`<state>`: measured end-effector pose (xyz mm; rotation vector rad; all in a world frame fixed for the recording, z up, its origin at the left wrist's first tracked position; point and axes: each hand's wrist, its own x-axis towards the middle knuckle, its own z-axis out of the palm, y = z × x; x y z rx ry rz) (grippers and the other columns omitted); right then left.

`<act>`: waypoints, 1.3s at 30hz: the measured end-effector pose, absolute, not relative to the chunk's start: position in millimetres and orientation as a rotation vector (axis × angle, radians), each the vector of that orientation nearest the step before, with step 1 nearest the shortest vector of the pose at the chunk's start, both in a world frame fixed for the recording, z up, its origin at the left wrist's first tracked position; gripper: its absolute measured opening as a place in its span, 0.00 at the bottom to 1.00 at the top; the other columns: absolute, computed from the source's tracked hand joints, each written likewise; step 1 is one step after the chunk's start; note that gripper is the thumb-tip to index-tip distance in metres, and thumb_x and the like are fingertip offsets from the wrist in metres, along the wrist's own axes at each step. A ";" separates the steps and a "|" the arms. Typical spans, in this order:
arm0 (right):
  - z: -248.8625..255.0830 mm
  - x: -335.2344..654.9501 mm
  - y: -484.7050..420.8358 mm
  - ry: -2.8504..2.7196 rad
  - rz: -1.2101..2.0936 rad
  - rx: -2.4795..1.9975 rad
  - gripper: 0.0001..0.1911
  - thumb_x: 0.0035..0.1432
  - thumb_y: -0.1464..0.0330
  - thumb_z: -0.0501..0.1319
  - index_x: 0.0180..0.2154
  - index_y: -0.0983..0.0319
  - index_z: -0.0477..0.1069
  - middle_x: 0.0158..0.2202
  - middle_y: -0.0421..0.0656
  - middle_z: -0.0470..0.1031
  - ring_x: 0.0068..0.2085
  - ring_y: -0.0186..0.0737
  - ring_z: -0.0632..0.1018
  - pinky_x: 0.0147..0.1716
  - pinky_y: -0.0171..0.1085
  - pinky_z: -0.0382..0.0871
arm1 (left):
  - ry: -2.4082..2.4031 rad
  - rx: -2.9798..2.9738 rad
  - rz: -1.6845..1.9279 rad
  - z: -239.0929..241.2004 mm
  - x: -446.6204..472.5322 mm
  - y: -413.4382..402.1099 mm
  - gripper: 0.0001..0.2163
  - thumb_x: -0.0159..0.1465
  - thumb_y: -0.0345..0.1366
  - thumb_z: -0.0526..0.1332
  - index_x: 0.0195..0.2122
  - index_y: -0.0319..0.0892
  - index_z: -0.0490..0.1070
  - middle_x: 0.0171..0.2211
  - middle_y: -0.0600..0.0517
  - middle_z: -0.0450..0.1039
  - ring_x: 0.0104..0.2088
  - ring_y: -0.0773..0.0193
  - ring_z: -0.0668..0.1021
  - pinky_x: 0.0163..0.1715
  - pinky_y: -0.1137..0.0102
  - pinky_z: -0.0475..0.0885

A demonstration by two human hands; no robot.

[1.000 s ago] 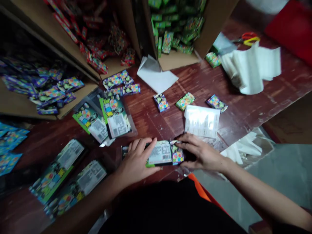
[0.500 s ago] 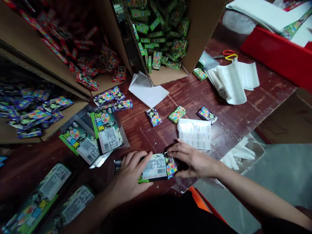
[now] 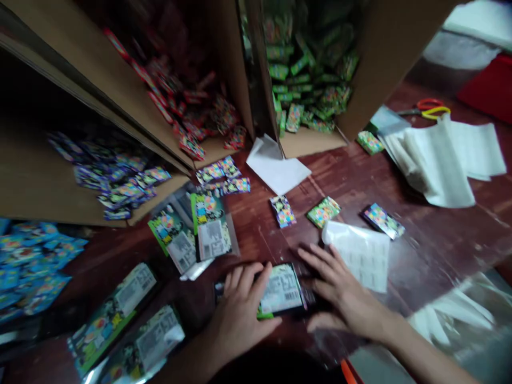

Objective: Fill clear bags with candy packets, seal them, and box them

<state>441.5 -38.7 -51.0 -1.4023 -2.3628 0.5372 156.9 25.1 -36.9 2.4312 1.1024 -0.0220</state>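
Observation:
My left hand lies over a flat printed pouch on the table, thumb along its near edge and fingers across its top. A pale label with a barcode shows on the pouch; its left part is hidden under the hand. Just beyond the pouch's right end is my right hand, fingers spread, holding nothing visible. Its fingertips are near a sheet of clear round stickers. Beyond lie a purple packet, a green packet and a dark purple packet.
Cardboard boxes hold purple packets, red packets and green packets. Blue packets are piled left. Printed pouches lie left of my hands. White paper, scissors and a white strip lie farther back.
The view has swung left, bringing the blue packets into sight. My right fingers have spread. The small packet end that showed at the pouch's right side is no longer visible.

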 end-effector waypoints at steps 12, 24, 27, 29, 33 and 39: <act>-58.6 505.8 77.2 -2.058 -0.063 -2.125 0.37 0.59 0.40 0.59 0.53 0.63 0.71 0.41 0.56 0.77 0.41 0.61 0.80 0.38 0.56 0.74 | 1.492 2.649 0.244 21.3 214.8 273.8 0.22 0.69 0.38 0.58 0.63 0.43 0.65 0.62 0.42 0.65 0.61 0.47 0.66 0.62 0.54 0.62; -18.9 447.3 -24.2 -1.723 0.190 -1.676 0.18 0.60 0.60 0.66 0.49 0.56 0.66 0.56 0.54 0.63 0.57 0.58 0.72 0.51 0.54 0.76 | 1.767 2.467 0.371 9.2 244.3 329.9 0.29 0.67 0.38 0.58 0.66 0.30 0.57 0.57 0.34 0.65 0.59 0.43 0.68 0.59 0.55 0.64; -43.1 430.6 -90.9 -1.649 0.290 -1.704 0.16 0.59 0.66 0.66 0.43 0.56 0.61 0.60 0.56 0.61 0.62 0.59 0.69 0.53 0.56 0.74 | 1.386 2.627 0.689 9.4 234.5 270.6 0.32 0.64 0.39 0.62 0.68 0.38 0.57 0.53 0.43 0.65 0.57 0.49 0.69 0.60 0.58 0.65; -57.3 430.6 -119.6 -1.643 0.391 -1.759 0.17 0.60 0.66 0.66 0.45 0.57 0.60 0.62 0.57 0.59 0.63 0.59 0.68 0.54 0.56 0.74 | 1.090 2.695 0.665 11.7 229.9 213.7 0.31 0.64 0.40 0.63 0.68 0.40 0.60 0.47 0.45 0.68 0.51 0.52 0.73 0.54 0.60 0.69; -64.4 451.8 -136.4 -1.716 0.461 -1.802 0.30 0.57 0.57 0.71 0.54 0.59 0.59 0.62 0.59 0.63 0.62 0.59 0.68 0.56 0.57 0.71 | 0.684 2.815 0.523 14.9 224.7 90.1 0.28 0.66 0.47 0.62 0.64 0.38 0.65 0.35 0.47 0.70 0.37 0.54 0.74 0.40 0.59 0.70; -40.6 479.5 -122.2 -2.116 0.440 -1.795 0.26 0.66 0.66 0.61 0.63 0.58 0.61 0.61 0.49 0.72 0.59 0.55 0.69 0.58 0.56 0.63 | 0.471 2.822 0.287 -6.6 230.0 0.2 0.22 0.66 0.53 0.62 0.50 0.39 0.74 0.33 0.48 0.73 0.35 0.54 0.74 0.39 0.57 0.66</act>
